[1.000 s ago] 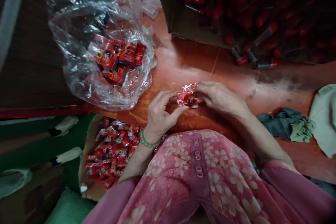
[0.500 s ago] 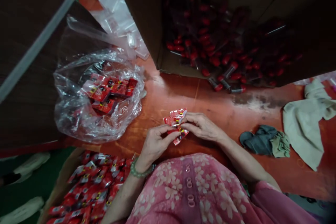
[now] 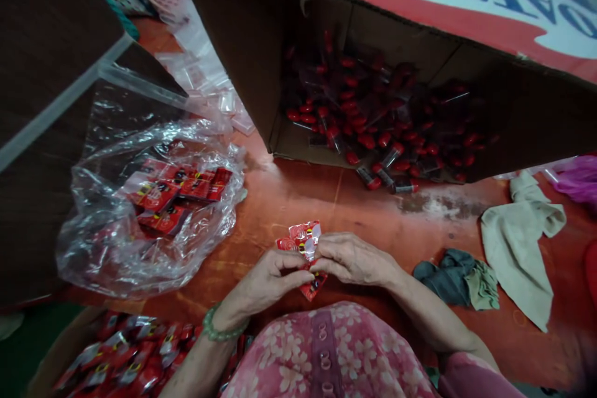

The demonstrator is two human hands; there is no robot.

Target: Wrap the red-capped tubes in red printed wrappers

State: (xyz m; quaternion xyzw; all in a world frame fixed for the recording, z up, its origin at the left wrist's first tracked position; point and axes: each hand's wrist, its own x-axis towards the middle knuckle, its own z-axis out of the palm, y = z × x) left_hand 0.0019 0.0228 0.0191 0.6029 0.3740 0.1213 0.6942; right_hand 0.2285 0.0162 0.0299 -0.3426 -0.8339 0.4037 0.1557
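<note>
A crinkled red and silver foil packet (image 3: 304, 247) is pinched between both of my hands over the orange-red floor (image 3: 298, 199). My left hand (image 3: 269, 278), with a green bead bracelet at the wrist, grips its lower left side. My right hand (image 3: 351, 259) is closed on its right side, fingers curled over it. A clear plastic bag (image 3: 112, 230) with several red packets (image 3: 175, 189) inside lies to the left. A cardboard tray (image 3: 56, 357) of finished red packets (image 3: 121, 351) sits at the lower left.
A big cardboard box (image 3: 280, 143) lies open on its side ahead, filled with several red-capped tubes (image 3: 382, 130). Crumpled cloths (image 3: 454, 277) and a beige rag (image 3: 520, 242) lie to the right. Clear plastic sleeves (image 3: 205, 84) are scattered at the back left. A dark panel (image 3: 41, 74) stands left.
The view has tilted up, bringing the box's printed top into sight. Both hands still hold the packet, turning it from lying flat to more upright and drawing it closer together.
</note>
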